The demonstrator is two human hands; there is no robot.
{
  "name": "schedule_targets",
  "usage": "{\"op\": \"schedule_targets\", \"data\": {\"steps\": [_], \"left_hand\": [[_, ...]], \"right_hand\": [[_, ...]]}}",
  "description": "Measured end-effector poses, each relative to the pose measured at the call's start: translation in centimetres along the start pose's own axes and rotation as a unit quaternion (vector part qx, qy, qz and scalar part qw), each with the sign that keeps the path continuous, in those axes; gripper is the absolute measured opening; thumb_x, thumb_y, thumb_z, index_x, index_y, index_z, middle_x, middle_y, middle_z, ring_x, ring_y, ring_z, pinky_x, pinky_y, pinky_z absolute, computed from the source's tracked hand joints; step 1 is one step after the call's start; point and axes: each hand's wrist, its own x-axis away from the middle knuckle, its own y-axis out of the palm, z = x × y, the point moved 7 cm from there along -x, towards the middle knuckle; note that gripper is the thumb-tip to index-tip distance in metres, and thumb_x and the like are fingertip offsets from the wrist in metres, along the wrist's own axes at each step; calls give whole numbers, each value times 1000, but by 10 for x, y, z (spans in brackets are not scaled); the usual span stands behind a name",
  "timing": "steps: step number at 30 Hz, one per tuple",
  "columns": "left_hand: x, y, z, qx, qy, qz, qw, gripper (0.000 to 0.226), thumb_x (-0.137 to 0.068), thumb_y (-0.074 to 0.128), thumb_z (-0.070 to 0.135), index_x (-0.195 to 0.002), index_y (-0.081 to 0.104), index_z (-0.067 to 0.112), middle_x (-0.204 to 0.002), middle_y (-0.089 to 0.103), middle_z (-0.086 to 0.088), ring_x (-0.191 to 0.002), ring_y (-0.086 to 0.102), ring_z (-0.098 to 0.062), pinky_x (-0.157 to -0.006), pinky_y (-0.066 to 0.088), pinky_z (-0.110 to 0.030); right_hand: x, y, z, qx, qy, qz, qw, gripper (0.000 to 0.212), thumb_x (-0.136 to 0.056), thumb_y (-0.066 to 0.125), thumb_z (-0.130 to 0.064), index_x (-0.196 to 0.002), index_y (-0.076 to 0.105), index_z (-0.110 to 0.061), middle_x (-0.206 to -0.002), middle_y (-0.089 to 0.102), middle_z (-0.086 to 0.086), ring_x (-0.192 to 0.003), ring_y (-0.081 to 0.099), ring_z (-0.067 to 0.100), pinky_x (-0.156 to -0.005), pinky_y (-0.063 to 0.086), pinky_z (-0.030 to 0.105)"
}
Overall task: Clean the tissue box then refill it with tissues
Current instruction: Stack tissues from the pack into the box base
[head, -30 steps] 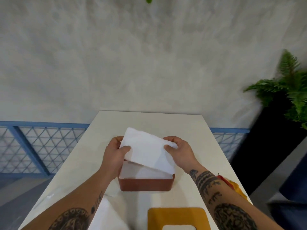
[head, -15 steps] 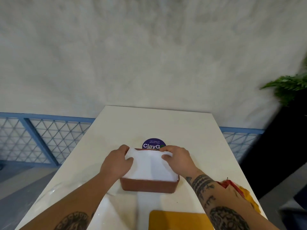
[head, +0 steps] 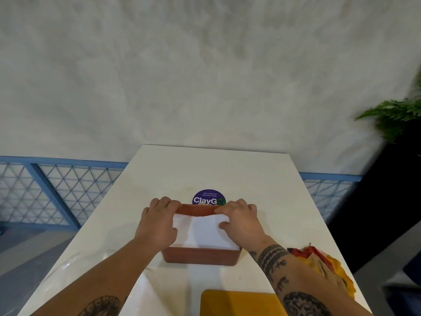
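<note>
While the brown tissue box (head: 200,256) sits near the middle of the white table (head: 205,169), just this side of a round purple sticker (head: 208,198), a stack of white tissues (head: 202,233) lies inside it. The left hand (head: 157,224) and right hand (head: 241,222) press flat on the stack at either side, fingers spread over the far rim, clasping nothing. A yellow lid (head: 237,303) lies at the table's near edge, and a red and yellow cloth (head: 323,265) at its right edge.

Purple ClayGo sticker (head: 209,198) on white table (head: 227,169); fern (head: 394,115) far right; blue lattice railing (head: 57,190) behind.
</note>
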Motion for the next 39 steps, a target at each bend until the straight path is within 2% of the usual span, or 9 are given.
{"op": "schedule_targets", "data": {"steps": [4,8,13,17,24,27,31,35,39], "left_hand": [[-3,0,6,-24,49,-5,999,36,-71,74,17,-101,67,36,-113,55,14,-105,49,-19,-83,33,-29],[-5,11,-6,-19,-5,-62,998,16,-85,63,41,-99,70,44,-96,40,12,-105,48,-23,-92,30,-26],[-5,17,-2,-82,16,-115,990,23,-92,55,47,-102,73,38,-93,57,9,-120,36,-13,-114,11,-46],[-5,21,-1,-91,1,-155,984,23,-94,54,48,-107,71,38,-104,57,5,-129,33,-13,-120,2,-53],[2,6,2,-31,1,-96,995,26,-98,49,35,-106,74,37,-100,61,13,-128,38,-11,-120,13,-48],[7,-8,-6,64,0,-37,997,25,-96,54,34,-113,72,38,-103,59,18,-131,36,-8,-111,23,-37],[12,-23,-31,149,-16,27,988,17,-96,62,34,-106,74,40,-108,67,27,-121,38,-9,-94,24,-32],[25,-29,-57,173,-35,23,984,18,-94,65,29,-107,74,39,-114,66,22,-121,44,-13,-95,32,-35],[56,-23,-80,206,-43,-12,978,16,-93,66,29,-104,72,39,-108,66,19,-117,50,-14,-98,40,-34]], "right_hand": [[4,0,-3,39,-46,-15,998,40,-87,68,-36,-127,63,-37,-127,58,-17,-120,40,15,-96,24,39],[8,8,0,98,-68,-79,990,38,-84,65,-52,-112,70,-28,-114,68,-12,-118,43,15,-102,18,45],[8,12,-2,112,-72,-108,985,36,-85,64,-52,-111,69,-27,-114,66,-10,-121,44,15,-108,13,51],[9,16,-2,112,-68,-113,985,38,-84,66,-51,-115,69,-30,-122,63,-10,-124,42,16,-105,18,49],[12,8,-6,85,-59,-81,991,31,-83,67,-44,-109,71,-28,-119,65,-10,-120,45,16,-108,19,48],[16,-3,-7,64,-66,-40,995,29,-89,60,-43,-114,70,-32,-122,64,-15,-122,45,14,-114,14,47],[23,-16,-14,21,-58,43,997,25,-92,56,-43,-112,70,-35,-115,66,-19,-121,48,8,-113,13,42],[37,-27,-37,-32,-64,140,988,20,-91,58,-43,-106,71,-37,-105,68,-20,-109,52,6,-102,25,36],[57,-26,-87,-70,-79,181,978,19,-90,59,-41,-101,74,-36,-95,68,-21,-101,56,6,-95,32,35]]}}
